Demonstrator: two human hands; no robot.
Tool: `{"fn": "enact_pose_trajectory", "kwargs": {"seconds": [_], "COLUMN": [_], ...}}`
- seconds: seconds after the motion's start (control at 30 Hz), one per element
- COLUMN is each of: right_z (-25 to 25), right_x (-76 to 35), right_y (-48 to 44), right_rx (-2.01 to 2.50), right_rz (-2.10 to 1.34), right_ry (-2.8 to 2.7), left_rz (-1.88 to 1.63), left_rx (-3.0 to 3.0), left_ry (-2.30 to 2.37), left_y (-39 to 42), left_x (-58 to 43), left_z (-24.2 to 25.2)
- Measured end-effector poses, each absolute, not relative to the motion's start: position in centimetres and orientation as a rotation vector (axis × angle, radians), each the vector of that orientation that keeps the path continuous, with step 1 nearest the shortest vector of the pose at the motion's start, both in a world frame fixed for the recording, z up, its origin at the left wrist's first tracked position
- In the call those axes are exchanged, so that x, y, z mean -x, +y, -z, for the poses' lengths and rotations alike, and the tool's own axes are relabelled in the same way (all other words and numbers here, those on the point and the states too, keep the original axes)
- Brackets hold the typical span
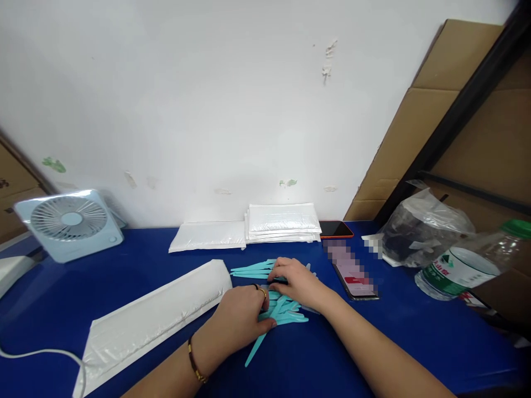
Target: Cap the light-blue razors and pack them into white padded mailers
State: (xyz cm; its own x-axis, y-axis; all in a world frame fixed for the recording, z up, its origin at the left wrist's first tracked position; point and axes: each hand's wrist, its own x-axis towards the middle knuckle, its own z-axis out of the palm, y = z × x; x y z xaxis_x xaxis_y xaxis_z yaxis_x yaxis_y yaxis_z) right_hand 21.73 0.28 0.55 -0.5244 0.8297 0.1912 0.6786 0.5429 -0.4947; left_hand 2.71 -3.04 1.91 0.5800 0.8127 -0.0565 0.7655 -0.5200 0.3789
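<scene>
Slim teal plastic sticks with tapered ends, like eyebrow razors, lie in a loose pile [286,309] at the middle of the table. A smaller, neater row of the same sticks [251,271] lies just behind. My left hand [244,312] is closed at the pile's left side, its thumb over a stick that points toward me. My right hand [296,281] reaches across the pile with bent fingers, its fingertips closed on the right end of the row. Clear tips show beside and below my right hand. My fingers partly hide the sticks.
A long white padded mailer [161,315] lies left of my hands. Behind are a stack of white mailers [282,221] and a flat one [209,235]. A phone [352,276], another phone [337,229], a plastic bag [423,226], a bottle [460,265] and a fan [72,221] stand around.
</scene>
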Motion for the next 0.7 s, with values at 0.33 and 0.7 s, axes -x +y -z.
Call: {"fn": "enact_pose_trajectory", "kwargs": {"seconds": [0.33,0.7], "right_z": [-2.1,-2.4], "right_x": [-24.7,-25.9], "right_y": [0.3,-0.1], "right_rx": [1.354,1.338], "right_rz": [-0.872,-1.048], "right_ry": [-2.098,-1.985], "left_rz": [-0.315,-0.374], "left_rx": [-2.364,-2.274], "left_ry": [1.295,1.352], "left_y": [-1.5,0.2], "left_x": [-1.6,-0.2], "left_z": [-2.5,-2.9]}}
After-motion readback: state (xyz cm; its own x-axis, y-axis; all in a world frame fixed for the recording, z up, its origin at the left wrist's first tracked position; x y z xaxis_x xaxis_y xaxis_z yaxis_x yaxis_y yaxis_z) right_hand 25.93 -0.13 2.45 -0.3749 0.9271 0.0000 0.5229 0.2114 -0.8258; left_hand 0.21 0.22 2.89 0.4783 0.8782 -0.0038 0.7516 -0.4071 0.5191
